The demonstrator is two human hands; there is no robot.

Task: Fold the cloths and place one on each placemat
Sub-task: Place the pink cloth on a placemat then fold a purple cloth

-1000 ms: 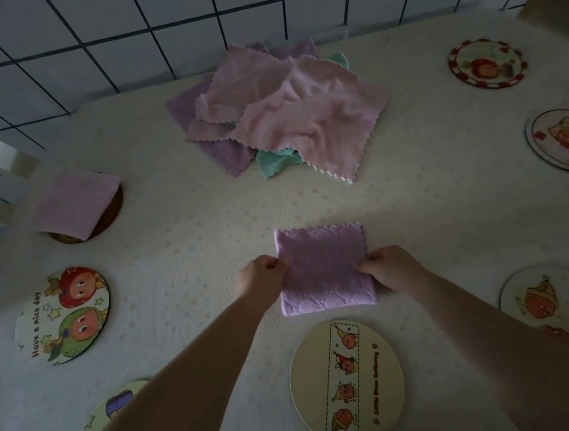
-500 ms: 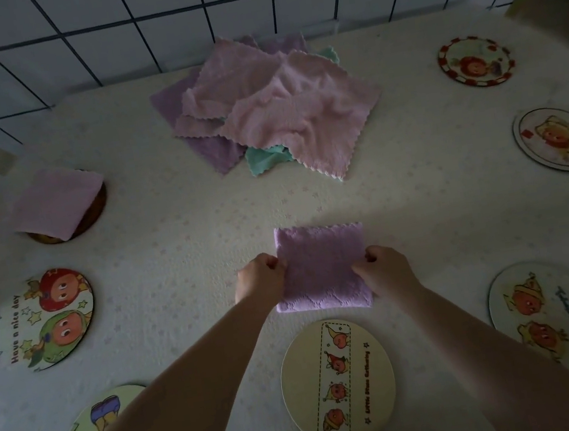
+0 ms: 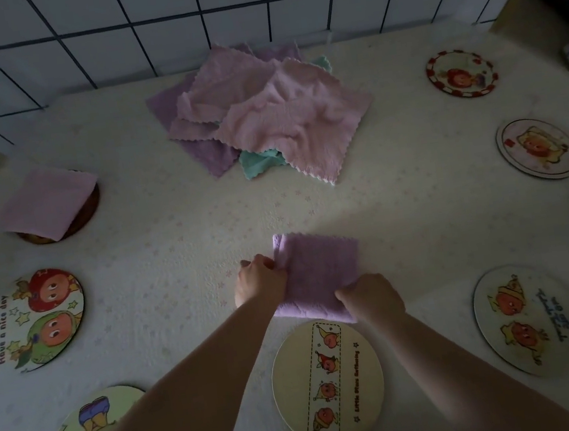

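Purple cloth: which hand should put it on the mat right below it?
Probably the right hand. It grips the folded purple cloth at its near corner, almost over the cream round placemat. The left hand holds the far-left edge.

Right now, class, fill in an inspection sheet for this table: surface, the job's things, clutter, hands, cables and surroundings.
Surface: table under a pale star-patterned cover.
Job's things: folded purple cloth beyond the cream placemat; cloth pile at the far edge; folded pink cloth on the brown placemat; seven other round placemats bare.
Clutter: nothing seen.
Hands: left hand grips the purple cloth's left edge; right hand grips its near right corner.
Cables: nothing seen.
Surroundings: tiled wall behind.
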